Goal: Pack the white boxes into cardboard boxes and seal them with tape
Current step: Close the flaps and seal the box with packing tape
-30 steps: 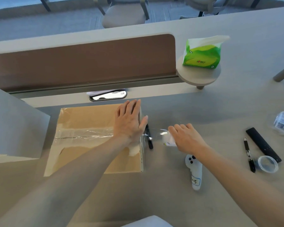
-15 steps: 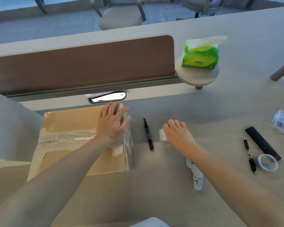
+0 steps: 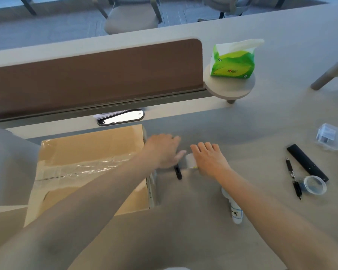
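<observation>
I see one cardboard box (image 3: 90,145) on the tabletop (image 3: 261,123) at the left. Its flaps are shut, and one wrinkled strip of clear tape (image 3: 82,168) runs across the seam. My left grip (image 3: 163,151) hangs just past the box's right edge, blurred, with its fingers fairly straight and holding nothing I can make out. Below it lies one black marker (image 3: 178,173). My right grip (image 3: 210,159) lies over one tape roll (image 3: 190,161), just beside the left; I cannot tell whether it clasps the roll. One white controller (image 3: 236,213) lies under my right forearm. Further right I count one pen (image 3: 293,176), one black bar (image 3: 306,162), one clear cup (image 3: 315,185) and one clear case (image 3: 329,138). One green tissue pack (image 3: 232,62) stands on a round shelf (image 3: 228,90).
</observation>
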`<action>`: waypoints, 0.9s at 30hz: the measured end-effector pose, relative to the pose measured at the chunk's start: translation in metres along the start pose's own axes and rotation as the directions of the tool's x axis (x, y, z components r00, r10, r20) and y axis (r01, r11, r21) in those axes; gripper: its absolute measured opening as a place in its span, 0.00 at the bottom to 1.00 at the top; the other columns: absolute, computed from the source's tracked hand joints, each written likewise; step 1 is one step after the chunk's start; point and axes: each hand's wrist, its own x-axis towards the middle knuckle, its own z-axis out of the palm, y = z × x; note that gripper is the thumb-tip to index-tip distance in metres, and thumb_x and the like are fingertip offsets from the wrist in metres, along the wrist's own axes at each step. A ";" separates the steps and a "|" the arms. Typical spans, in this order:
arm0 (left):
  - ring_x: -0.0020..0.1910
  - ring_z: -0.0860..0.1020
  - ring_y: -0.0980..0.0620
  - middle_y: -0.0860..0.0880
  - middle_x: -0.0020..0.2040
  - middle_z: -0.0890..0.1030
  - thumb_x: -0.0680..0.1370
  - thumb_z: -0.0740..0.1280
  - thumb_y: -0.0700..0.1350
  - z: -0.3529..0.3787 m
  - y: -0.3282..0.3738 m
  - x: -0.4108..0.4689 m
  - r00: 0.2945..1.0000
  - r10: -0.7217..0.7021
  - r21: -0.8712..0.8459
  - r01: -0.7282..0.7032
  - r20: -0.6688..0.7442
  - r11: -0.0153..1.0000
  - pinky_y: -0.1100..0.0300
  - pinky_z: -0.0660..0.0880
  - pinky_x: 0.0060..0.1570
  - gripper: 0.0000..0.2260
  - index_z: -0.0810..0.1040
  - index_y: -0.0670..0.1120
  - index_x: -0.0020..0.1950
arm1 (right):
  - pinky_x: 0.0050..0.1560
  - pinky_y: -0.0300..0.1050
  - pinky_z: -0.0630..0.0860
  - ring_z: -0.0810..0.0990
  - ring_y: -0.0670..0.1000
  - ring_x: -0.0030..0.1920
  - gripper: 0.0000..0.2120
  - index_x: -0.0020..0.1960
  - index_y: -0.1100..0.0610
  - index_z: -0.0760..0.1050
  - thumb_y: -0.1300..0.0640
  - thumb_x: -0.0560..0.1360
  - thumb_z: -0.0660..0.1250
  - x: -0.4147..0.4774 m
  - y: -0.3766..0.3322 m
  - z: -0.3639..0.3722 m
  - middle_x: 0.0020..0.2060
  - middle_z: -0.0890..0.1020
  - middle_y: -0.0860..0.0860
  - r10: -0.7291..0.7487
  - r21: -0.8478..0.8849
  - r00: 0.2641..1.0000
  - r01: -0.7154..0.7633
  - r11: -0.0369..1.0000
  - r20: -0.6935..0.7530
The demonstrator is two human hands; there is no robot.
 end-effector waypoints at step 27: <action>0.38 0.83 0.48 0.41 0.47 0.84 0.79 0.71 0.43 -0.003 0.032 0.088 0.836 0.122 -0.456 0.164 0.534 0.875 0.56 0.84 0.39 0.07 0.79 0.41 0.53 | 0.31 0.48 0.77 0.79 0.58 0.34 0.13 0.47 0.67 0.80 0.67 0.62 0.71 -0.009 -0.107 0.039 0.38 0.81 0.61 0.377 0.324 0.925 -0.369 0.871 0.041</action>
